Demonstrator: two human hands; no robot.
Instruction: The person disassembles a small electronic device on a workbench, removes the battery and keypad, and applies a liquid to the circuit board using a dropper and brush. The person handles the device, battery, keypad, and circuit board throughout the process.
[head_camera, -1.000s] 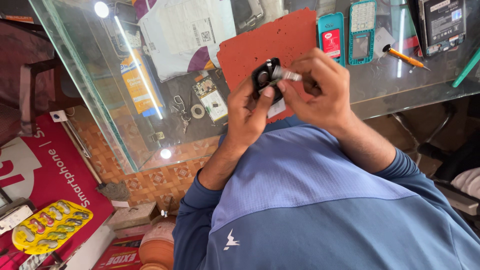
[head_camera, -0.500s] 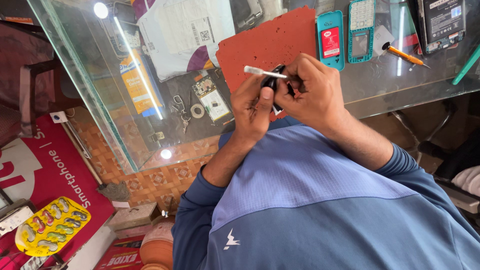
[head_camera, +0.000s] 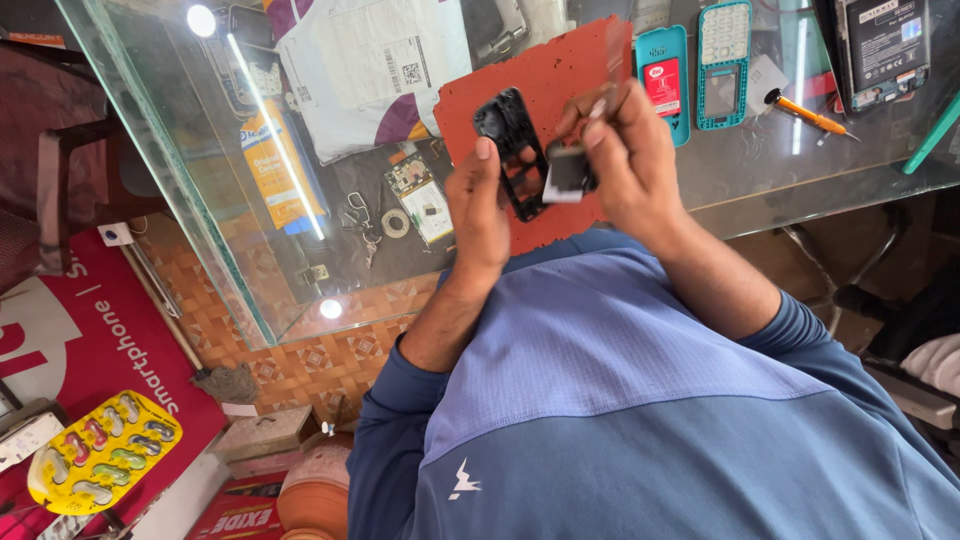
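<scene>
Glass makes up the counter (head_camera: 760, 180), and a worn red mat (head_camera: 540, 90) lies on it beneath both hands. Above the mat, the left hand (head_camera: 480, 215) grips a black phone frame (head_camera: 515, 150) by its lower edge, thumb pressed along one side, the frame tilted up toward the camera. Just beside it, touching or nearly so, the right hand (head_camera: 630, 160) pinches a small dark module (head_camera: 568, 172) with a pale lower edge, and a thin tool (head_camera: 605, 95) seems to be held in those same fingers, blurred at the tip.

Farther back on the glass lie 2 teal phone shells (head_camera: 700, 65), an orange screwdriver (head_camera: 805, 112) and a small circuit board (head_camera: 425, 200); a white plastic mailer (head_camera: 370, 70) sits to their left.

By the look of it, the step in hand is pairing the module with the frame, either seating it or having just freed it; I cannot tell which. Either way, the next move calls for a steady left grip and a fine, square alignment of the part against the frame's opening, without bending it.
</scene>
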